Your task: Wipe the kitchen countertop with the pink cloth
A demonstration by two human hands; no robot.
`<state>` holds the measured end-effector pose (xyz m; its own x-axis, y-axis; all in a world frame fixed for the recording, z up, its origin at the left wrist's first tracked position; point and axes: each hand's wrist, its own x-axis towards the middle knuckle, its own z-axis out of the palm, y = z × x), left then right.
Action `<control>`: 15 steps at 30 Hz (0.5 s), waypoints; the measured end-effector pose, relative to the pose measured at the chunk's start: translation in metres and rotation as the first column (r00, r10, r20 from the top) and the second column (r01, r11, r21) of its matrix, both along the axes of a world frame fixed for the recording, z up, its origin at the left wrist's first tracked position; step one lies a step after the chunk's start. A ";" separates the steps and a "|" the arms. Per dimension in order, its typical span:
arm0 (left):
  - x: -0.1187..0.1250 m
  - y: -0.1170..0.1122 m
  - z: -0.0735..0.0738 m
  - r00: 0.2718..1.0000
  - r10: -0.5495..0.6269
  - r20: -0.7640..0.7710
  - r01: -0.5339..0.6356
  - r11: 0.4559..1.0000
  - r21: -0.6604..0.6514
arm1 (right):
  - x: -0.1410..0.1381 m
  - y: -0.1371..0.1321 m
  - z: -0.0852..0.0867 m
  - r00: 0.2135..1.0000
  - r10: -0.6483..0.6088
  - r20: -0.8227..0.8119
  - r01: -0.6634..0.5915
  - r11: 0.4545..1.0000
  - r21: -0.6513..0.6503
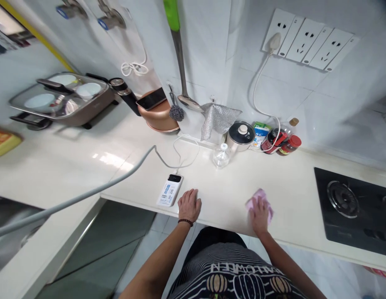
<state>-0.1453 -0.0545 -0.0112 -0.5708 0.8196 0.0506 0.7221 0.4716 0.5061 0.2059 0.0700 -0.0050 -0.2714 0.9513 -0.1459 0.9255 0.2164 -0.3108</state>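
While the right hand is lying palm down on a pink cloth, the cloth is spreading out under and around its fingers, touching the white counter; whether those fingers are gripping the fabric or just pressing it, I cannot tell. The left hand is resting near the counter's front edge, fingers loosely bent and grasping nothing visible, with a dark bracelet circling the wrist. The cloth is lying well apart from this hand, off to its right.

Just beside the left hand, a white power bank is lying with a cable plugged into its far end. Beyond the hands, a clear bottle is standing next to a small pot with a dark lid, and 2 jars are standing farther right. A black hob is occupying the counter to the right of the cloth. At the far left, a copper-coloured pan is carrying a black phone, and a ladle with a green handle is hanging on the wall.
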 end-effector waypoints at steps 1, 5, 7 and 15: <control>0.000 0.000 0.000 1.000 0.002 0.003 -0.002 1.000 0.000 | -0.022 -0.007 0.001 0.990 0.138 -0.030 -0.140 0.989 -0.051; -0.003 -0.003 -0.001 0.999 -0.001 0.038 -0.001 0.999 0.032 | -0.074 -0.028 0.011 0.854 0.494 -0.162 -0.518 0.835 -0.183; -0.006 -0.007 -0.004 0.998 0.017 0.060 -0.022 0.996 0.084 | -0.072 -0.026 0.016 0.820 0.544 -0.177 -0.571 0.791 -0.217; 0.003 0.011 -0.012 0.978 -0.005 0.209 -0.050 0.965 0.257 | 0.097 0.030 0.008 0.948 -0.236 0.212 0.234 0.972 0.036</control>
<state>-0.1418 -0.0438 -0.0228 -0.6094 0.7805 0.1392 0.5798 0.3190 0.7497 0.3026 0.1003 0.0032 -0.0035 0.9862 -0.1656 0.9950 -0.0131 -0.0990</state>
